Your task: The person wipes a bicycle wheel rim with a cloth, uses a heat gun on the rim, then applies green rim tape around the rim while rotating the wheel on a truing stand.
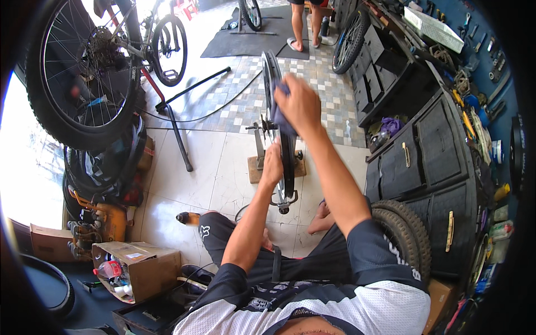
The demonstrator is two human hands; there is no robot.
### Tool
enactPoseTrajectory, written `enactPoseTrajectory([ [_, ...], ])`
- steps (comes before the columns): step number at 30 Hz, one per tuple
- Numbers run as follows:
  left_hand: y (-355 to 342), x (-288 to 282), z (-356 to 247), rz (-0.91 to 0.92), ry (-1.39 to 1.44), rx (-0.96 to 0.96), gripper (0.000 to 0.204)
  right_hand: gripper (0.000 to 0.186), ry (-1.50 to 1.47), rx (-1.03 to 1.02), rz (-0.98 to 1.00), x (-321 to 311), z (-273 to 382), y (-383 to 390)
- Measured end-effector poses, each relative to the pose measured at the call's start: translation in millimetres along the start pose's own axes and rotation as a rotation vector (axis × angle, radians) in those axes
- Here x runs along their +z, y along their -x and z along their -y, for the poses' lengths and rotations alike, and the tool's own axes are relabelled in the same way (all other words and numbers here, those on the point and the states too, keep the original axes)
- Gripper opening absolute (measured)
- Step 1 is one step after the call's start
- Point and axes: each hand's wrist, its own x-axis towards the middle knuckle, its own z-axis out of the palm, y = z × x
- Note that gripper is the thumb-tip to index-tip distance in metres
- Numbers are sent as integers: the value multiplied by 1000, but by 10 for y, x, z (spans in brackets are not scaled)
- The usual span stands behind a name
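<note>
A bicycle wheel rim (269, 64) stands upright, edge toward me, in a metal truing stand (258, 139) on a wooden base (257, 174). My right hand (298, 106), slightly blurred, grips a dark purple-grey cloth (283, 117) against the upper part of the rim. Lower down, my left hand (272, 164) has its fingers curled on the near part of the wheel, just below the hub; its fingertips are partly hidden.
Hanging bicycle (67, 131) and cardboard box (156, 262) at left; bottle (188, 218) on the floor. Red-black stand (177, 139), hose (212, 106) ahead. Another person (298, 28) stands beyond on a mat (234, 47). Black drawers (424, 156), tyres (407, 234), tool wall (491, 50) at right.
</note>
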Motion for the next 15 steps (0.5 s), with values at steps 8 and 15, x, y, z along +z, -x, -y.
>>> enactPoseTrajectory([
  [8, 127, 185, 417, 84, 138, -50, 59, 36, 224, 57, 170, 263, -141, -1247],
  [15, -566, 34, 136, -173, 50, 106, 51, 24, 67, 74, 136, -137, 197, 332],
])
